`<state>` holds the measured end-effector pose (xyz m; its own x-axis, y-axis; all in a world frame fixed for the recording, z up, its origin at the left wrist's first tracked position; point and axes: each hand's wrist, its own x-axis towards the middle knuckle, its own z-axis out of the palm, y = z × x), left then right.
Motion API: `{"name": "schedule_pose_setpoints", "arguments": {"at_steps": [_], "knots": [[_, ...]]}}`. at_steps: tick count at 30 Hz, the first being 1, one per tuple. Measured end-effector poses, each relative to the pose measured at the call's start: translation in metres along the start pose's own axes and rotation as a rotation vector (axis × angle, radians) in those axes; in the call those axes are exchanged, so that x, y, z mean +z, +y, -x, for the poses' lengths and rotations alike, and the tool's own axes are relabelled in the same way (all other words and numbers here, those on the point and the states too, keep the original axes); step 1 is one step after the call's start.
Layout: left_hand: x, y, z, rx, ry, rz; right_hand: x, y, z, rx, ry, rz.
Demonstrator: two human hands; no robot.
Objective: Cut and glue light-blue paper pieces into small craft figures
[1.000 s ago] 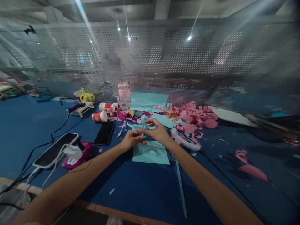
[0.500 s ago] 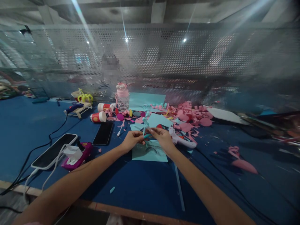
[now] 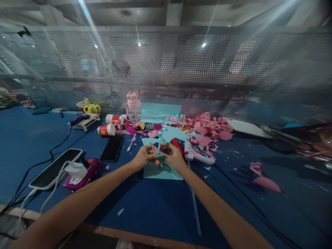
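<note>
Both my hands meet above a pale-blue paper sheet (image 3: 162, 173) at the middle of the table. My left hand (image 3: 144, 157) is closed, its fingertips pinching a thin pale-blue paper stem with small curled parts (image 3: 161, 135). My right hand (image 3: 175, 158) is closed too, with thumb and fingertips at a small teal paper piece (image 3: 160, 156) against the stem. The fingers hide the stem's lower part. To the right of my right hand lies a white hot glue gun (image 3: 198, 155), beside a red object (image 3: 177, 144).
Pink paper scraps (image 3: 207, 128) heap behind the glue gun. A pink-lidded bottle (image 3: 134, 109) stands at the back. Two phones, a black one (image 3: 111, 148) and a white-cased one (image 3: 55, 169), lie left, near a purple toy car (image 3: 83, 174). A pale strip (image 3: 195, 207) lies in front.
My hands have drawn closer together, and the stem has tipped and sunk lower between them. The teal piece now lies across the fingertips. The view has shifted slightly.
</note>
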<state>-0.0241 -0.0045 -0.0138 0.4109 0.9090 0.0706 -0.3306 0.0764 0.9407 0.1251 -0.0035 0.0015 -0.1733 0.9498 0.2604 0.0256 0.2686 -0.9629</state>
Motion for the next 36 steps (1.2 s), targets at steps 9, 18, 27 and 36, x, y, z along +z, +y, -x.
{"name": "schedule_pose_setpoints", "arguments": {"at_steps": [9, 18, 27, 36], "knots": [[0.002, 0.002, 0.002, 0.002, 0.057, -0.321, 0.012, 0.005, 0.004, 0.053, 0.242, -0.089], [-0.011, 0.02, 0.016, 0.844, 0.628, -1.404, 0.008, -0.006, 0.006, 0.209, 0.064, -0.148], [-0.018, 0.02, 0.005, 0.685, 0.394, -1.432, 0.019, -0.001, 0.013, 0.249, 0.001, -0.163], [-0.012, 0.015, 0.004, 0.704, 0.425, -1.213, 0.026, 0.0, 0.014, 0.295, 0.066, -0.253]]}}
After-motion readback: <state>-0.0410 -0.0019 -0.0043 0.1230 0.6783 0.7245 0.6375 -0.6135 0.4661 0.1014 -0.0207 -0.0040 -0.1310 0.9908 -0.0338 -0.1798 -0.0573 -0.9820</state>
